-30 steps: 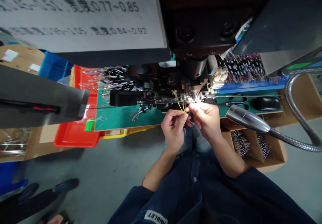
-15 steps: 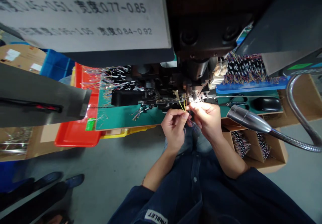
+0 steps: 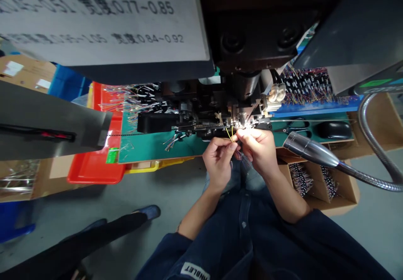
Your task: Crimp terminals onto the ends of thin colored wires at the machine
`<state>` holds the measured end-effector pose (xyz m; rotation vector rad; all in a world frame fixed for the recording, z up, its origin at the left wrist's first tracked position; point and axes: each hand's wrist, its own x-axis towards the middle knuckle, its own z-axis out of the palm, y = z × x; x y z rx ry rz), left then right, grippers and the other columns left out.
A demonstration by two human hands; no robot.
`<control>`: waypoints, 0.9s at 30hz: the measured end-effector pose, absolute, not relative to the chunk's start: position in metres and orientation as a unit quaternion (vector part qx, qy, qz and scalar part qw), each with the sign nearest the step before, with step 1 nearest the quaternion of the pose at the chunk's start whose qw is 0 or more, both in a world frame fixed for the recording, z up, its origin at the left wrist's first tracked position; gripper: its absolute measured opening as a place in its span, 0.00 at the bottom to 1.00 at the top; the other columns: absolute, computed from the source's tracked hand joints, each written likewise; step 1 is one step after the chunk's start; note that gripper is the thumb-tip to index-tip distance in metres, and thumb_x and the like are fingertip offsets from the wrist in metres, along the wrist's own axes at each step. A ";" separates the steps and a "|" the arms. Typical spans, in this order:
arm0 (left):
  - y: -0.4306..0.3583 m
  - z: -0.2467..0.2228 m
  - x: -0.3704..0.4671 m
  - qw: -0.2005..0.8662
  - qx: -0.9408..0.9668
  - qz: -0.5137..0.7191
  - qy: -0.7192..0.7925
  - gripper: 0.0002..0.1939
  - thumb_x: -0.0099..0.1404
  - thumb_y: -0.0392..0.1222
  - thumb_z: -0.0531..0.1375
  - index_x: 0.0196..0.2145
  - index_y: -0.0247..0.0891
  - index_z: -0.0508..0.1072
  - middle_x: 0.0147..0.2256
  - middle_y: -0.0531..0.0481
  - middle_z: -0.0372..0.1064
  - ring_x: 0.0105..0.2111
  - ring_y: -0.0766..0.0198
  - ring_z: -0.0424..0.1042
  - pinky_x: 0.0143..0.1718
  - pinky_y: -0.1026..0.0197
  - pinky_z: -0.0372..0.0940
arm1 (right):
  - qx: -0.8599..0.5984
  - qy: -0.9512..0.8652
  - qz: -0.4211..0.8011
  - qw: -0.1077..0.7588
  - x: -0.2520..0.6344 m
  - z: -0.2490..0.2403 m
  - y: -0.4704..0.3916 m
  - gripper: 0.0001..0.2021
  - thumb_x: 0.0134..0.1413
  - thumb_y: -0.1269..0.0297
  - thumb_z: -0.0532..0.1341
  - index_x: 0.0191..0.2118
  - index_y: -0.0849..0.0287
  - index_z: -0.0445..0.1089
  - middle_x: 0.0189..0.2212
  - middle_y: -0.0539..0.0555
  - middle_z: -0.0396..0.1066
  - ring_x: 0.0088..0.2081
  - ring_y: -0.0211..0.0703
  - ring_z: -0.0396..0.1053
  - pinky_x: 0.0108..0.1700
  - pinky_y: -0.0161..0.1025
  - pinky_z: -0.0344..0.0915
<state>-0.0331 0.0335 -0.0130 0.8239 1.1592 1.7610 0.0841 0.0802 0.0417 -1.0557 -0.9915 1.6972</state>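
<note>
Thin wires, two of them yellow (image 3: 229, 134), are pinched in my left hand (image 3: 219, 159), whose thumb and forefinger are pressed together. The yellow ends stick up toward the lit working point of a dark press machine (image 3: 245, 118). Right beside it, my right hand (image 3: 260, 147) is closed in a pinch at the same bundle, close against the machine's front. Its fingertips partly hide what they grip. Loose strands of the wire bundle (image 3: 247, 162) hang down between both hands. A thin perforated metal strip (image 3: 132, 134) runs into the machine from the left.
A gooseneck lamp (image 3: 311, 149) reaches in from the right. Scissors (image 3: 296, 126) and a black mouse (image 3: 333, 129) lie on the green mat. Cable bundles fill a blue tray (image 3: 317, 111) and a cardboard box (image 3: 341, 208). A red tray (image 3: 94, 173) stands left. Another person's leg (image 3: 110, 234) is at lower left.
The other person's legs have moved to the right across the floor. My hands stay almost in place at the machine, still pinching the wires. The view has shifted slightly.
</note>
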 end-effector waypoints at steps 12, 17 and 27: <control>0.035 -0.010 -0.034 0.418 0.328 0.708 0.465 0.14 0.74 0.50 0.78 0.39 0.41 0.82 0.33 0.54 0.84 0.23 0.68 0.79 0.24 0.67 0.74 | -0.429 -0.385 0.678 0.457 0.082 0.033 0.078 0.19 0.69 0.42 0.75 0.35 0.53 0.88 0.15 0.45 0.67 0.15 0.36 0.54 0.22 0.41 0.63; 0.034 -0.009 -0.034 0.437 0.327 0.692 0.473 0.17 0.73 0.53 0.79 0.38 0.41 0.81 0.30 0.54 0.82 0.22 0.68 0.77 0.24 0.67 0.73 | -0.451 -0.428 0.645 0.444 0.085 0.041 0.079 0.18 0.67 0.42 0.77 0.40 0.54 0.90 0.13 0.44 0.64 0.15 0.37 0.55 0.20 0.39 0.60; 0.033 -0.009 -0.034 0.437 0.324 0.685 0.485 0.17 0.74 0.54 0.78 0.38 0.41 0.81 0.32 0.53 0.83 0.25 0.67 0.79 0.28 0.66 0.75 | -0.466 -0.420 0.633 0.453 0.086 0.034 0.079 0.22 0.66 0.38 0.77 0.35 0.53 0.85 0.21 0.50 0.76 0.15 0.36 0.57 0.18 0.39 0.57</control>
